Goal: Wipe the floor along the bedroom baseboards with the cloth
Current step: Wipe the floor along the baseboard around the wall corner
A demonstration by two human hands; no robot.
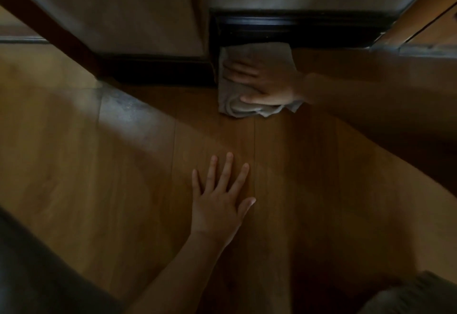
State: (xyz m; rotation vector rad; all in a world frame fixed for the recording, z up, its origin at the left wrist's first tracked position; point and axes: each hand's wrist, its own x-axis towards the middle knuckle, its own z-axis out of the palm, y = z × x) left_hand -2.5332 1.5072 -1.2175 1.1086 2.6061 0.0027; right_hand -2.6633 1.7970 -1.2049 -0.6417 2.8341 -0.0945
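Note:
A folded pale grey cloth (249, 51) lies on the wooden floor (123, 177), tight against the dark baseboard (296, 29) where the wall steps back at a corner. My right hand (267, 83) presses flat on the cloth with its fingers straight, pointing left; the arm comes in from the right. My left hand (220, 197) rests flat on the bare floor nearer to me, fingers spread, apart from the cloth.
A second stretch of dark baseboard (158, 71) runs left under a protruding pale wall (123, 12). A brown wooden frame (44, 24) slants down at the left. Wooden furniture (435, 17) stands at the upper right. Grey fabric (415, 296) shows at the bottom corners.

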